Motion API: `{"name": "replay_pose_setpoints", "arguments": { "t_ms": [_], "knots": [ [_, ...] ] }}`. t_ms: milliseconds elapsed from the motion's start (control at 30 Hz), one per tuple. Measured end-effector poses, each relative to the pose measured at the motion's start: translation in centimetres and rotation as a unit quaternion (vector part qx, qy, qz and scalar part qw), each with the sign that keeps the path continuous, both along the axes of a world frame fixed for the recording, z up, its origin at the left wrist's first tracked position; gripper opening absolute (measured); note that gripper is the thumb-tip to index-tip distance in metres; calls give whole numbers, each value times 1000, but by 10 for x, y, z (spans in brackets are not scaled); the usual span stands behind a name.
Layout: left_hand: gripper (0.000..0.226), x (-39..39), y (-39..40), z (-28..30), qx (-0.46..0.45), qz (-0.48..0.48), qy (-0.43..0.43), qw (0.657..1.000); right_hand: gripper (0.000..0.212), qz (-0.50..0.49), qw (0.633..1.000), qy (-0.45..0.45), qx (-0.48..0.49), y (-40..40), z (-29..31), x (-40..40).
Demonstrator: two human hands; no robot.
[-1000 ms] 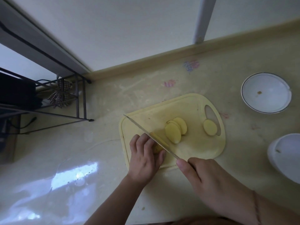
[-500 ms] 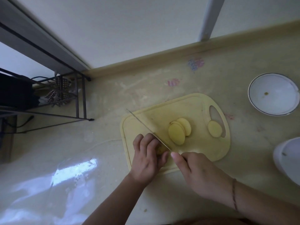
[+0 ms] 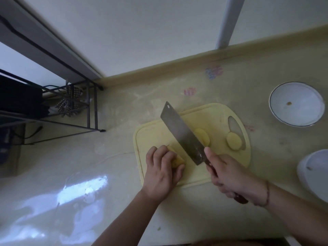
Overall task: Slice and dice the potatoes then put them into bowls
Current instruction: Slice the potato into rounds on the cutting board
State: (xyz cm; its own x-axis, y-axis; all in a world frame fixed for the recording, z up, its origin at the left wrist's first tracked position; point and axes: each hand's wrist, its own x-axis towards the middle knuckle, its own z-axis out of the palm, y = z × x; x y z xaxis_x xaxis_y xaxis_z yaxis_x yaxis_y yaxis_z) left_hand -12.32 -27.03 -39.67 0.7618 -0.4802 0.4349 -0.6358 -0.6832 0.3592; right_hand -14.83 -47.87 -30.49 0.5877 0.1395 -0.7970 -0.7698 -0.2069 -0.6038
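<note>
My left hand [image 3: 160,172] gripped the yellow potato chunk [image 3: 176,160] near the pale yellow plastic cutting board's [image 3: 156,134] left edge; my right hand [image 3: 230,174] clasped the steel cleaver [image 3: 182,134].

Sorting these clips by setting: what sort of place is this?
Most likely a home kitchen counter: a yellow cutting board with potato slices, a cleaver in the right hand, and white bowls nearby.

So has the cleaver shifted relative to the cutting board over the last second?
Yes. The cleaver has tipped so its flat side shows and sits further right on the cutting board, away from the potato and partly covering the sliced rounds.
</note>
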Motion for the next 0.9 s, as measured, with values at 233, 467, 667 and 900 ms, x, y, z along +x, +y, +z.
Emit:
{"name": "replay_pose_setpoints", "arguments": {
  "t_ms": [233,467,667,900],
  "knots": [
    [28,-7,3,-4,-21,15,32,999,61,85,980,-145,-110,15,27,-14],
    [31,-5,4,-9,-13,14,15,1000,58,103,959,-205,-167,18,33,-32],
    [32,-3,0,-12,-16,15,-1,1000,58,90,956,-215,-181,20,33,-42],
    [31,-3,-2,-12,-7,18,-14,1000,56,91,951,-222,-194,21,33,-44]
  ]
}}
